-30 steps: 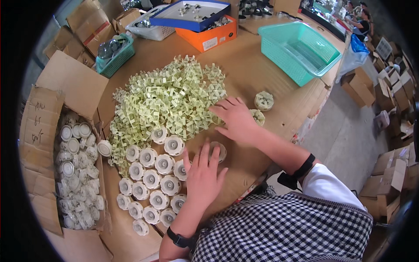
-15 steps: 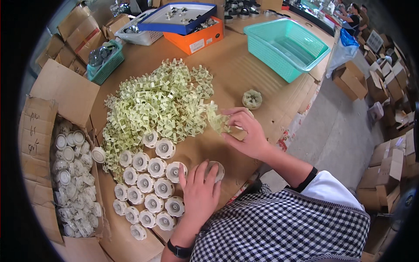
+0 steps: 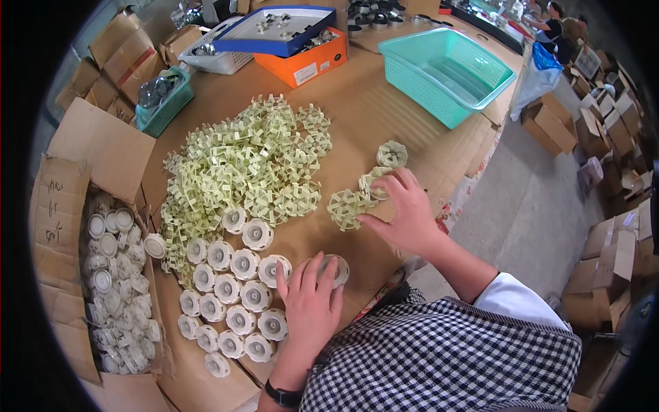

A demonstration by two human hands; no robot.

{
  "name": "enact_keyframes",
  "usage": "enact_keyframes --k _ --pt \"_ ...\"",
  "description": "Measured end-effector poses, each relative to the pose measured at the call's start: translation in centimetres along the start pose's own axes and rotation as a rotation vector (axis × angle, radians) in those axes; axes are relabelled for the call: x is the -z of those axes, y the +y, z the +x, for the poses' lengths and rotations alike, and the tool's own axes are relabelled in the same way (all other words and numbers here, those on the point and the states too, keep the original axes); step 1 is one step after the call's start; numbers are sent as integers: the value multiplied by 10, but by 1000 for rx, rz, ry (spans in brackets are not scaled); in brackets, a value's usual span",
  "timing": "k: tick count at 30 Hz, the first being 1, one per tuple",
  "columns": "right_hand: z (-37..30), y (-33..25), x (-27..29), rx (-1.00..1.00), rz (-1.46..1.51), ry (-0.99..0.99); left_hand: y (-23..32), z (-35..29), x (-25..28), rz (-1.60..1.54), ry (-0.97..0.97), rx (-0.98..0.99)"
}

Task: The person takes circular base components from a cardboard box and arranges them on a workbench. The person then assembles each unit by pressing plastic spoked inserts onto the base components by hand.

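Note:
My right hand point(image 3: 410, 218) is over the cardboard with thumb and fingers apart. By its thumb lies a pale green clawed plastic ring point(image 3: 348, 209). Another green ring point(image 3: 371, 183) is partly hidden under its fingertips, and beyond that sits a third round piece point(image 3: 392, 154). My left hand point(image 3: 312, 299) rests with fingers spread between rows of white round caps point(image 3: 245, 264) and a single white cap point(image 3: 336, 270). Its fingertips partly cover that single cap; whether they press on it I cannot tell. A big heap of green rings point(image 3: 240, 161) lies beyond the rows.
An open carton point(image 3: 60, 261) full of white caps stands at left. Farther back are a turquoise basket point(image 3: 439, 86), an orange box point(image 3: 305, 65) under a blue-rimmed tray point(image 3: 274, 31), and a small green basket point(image 3: 165, 103). Cartons point(image 3: 549, 127) lie on the floor at right.
The green ring that was raised at my right fingertips now lies flat on the cardboard, and that hand has drawn slightly right and opened. My left hand has barely moved.

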State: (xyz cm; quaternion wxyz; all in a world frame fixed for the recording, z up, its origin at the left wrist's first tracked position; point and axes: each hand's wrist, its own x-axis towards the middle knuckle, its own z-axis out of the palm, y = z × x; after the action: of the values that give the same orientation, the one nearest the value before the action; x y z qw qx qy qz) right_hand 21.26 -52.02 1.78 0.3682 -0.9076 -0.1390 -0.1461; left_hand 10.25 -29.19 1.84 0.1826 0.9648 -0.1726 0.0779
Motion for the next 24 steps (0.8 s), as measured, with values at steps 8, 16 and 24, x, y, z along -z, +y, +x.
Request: enact_keyframes --k 8,16,24 --pt "36 28 16 351 -166 -319 0 -1 1 -9 -9 8" --pt "46 40 5 256 27 11 2 -2 1 -21 -14 10" --pt "41 6 8 309 95 223 -1 -7 3 -8 -3 77"
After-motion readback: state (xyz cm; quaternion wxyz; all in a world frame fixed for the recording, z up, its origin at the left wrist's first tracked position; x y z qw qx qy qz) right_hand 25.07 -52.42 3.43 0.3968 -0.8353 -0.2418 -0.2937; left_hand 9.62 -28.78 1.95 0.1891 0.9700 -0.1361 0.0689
